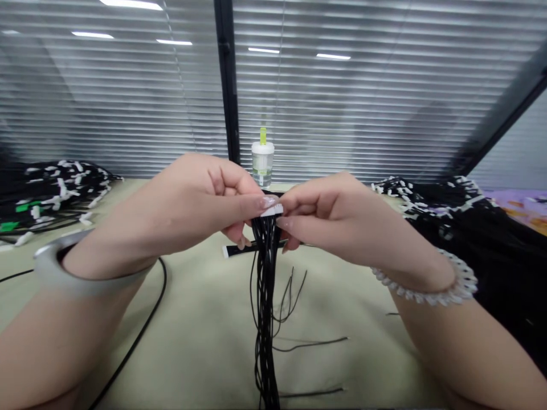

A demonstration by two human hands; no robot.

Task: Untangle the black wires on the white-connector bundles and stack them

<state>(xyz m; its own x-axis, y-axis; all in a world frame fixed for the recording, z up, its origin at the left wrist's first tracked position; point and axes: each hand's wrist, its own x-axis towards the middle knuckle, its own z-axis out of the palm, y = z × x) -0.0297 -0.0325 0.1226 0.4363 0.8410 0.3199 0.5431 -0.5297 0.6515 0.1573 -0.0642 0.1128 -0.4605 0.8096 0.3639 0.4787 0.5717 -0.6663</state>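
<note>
In the middle of the head view, a white connector (272, 211) is held up above the table. Many thin black wires (267, 267) hang down from it in a bundle, and a few loose ends stray to the right. My left hand (200, 202) pinches the connector from the left, its thumb lying across the top. From the right, my right hand (333, 219) is closed at the connector's right end, thumb and forefinger where the wires enter. Whether a single wire sits between those right fingertips is hidden. Behind the hands lies a black strip with a white end (226, 251).
A lidded cup (262, 162) with a yellow-green straw stands at the back by the window blinds. Piles of black cables with white connectors lie at left (60, 188) and right (431, 196). A thicker black cable (147, 324) curves along the table (200, 341) at left.
</note>
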